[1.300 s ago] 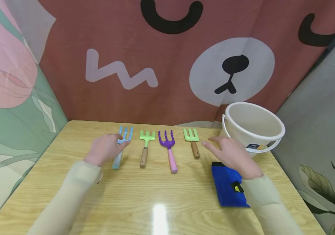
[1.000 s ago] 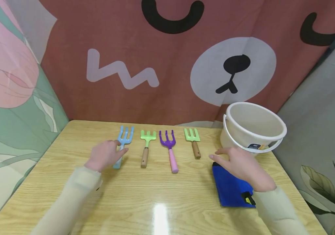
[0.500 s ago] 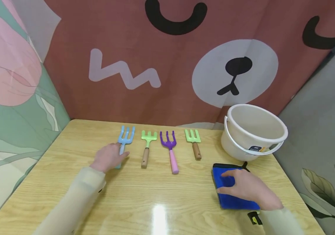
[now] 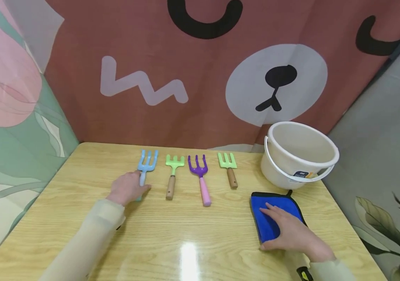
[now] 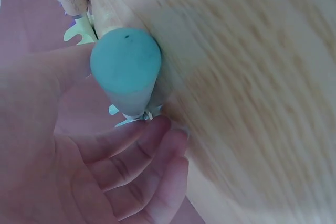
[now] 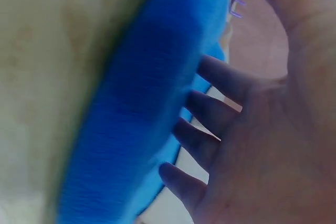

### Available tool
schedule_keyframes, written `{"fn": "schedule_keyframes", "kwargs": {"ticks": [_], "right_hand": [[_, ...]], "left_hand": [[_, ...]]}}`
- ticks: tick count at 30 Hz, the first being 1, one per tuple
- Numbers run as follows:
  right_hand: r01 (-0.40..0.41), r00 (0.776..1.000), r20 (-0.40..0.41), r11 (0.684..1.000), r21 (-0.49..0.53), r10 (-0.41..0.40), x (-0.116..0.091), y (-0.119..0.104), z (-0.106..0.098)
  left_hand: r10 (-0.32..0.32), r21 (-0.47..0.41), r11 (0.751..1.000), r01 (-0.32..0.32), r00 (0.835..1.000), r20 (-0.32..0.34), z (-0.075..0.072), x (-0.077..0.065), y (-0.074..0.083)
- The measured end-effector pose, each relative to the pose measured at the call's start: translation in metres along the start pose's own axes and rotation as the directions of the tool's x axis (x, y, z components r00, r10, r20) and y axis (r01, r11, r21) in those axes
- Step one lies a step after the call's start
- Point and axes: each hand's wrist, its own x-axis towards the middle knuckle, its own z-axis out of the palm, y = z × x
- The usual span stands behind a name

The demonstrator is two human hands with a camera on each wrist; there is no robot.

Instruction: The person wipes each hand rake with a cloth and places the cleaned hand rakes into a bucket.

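- Landmark: white bucket (image 4: pixel 273 175), upright on the wooden table (image 4: pixel 221 238).
- Blue fork (image 4: pixel 146 168): farthest left of the bucket among the four forks, tines pointing away from the person.
- Left hand (image 4: pixel 127 188): well left of the bucket; thumb and fingers stand either side of the blue fork's handle, a narrow gap spanned. Firm pinch or mere touch: cannot tell.
- Right hand (image 4: pixel 292 234): just nearer the person than the bucket; fingers spread, nearly straight, over the blue cloth (image 4: pixel 266 226), thumb by its near edge. Nothing clasped.
- Technique (judgement): bring left thumb and fingertips together evenly below the tines, so the handle does not roll; gather all folded layers of cloth, since a top-only pinch may unfold it.
- Leftward from the bucket: nearer green fork (image 4: pixel 230 173), purple fork (image 4: pixel 201 177), second green fork (image 4: pixel 172 177); all untouched.
- Container: bucket mouth faces up, carrying handle lowered across its front. Inner wall visible, floor hidden; contents undetermined.
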Motion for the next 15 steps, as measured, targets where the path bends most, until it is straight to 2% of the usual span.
{"fn": "schedule_keyframes", "kwargs": {"ticks": [9, 15], "right_hand": [[-0.067, 0.996, -0.056, 0.997, -0.036, 0.065, 0.001, 0.006, 0.030], [-0.118, 0.991, -0.059, 0.992, -0.033, 0.116, 0.001, 0.004, 0.033]], "left_hand": [[-0.014, -0.002, 1.000, 0.014, 0.999, 0.032, -0.004, -0.001, -0.002], [-0.047, -0.023, 0.999, 0.047, 0.999, 0.021, -0.003, -0.001, -0.007]]}}
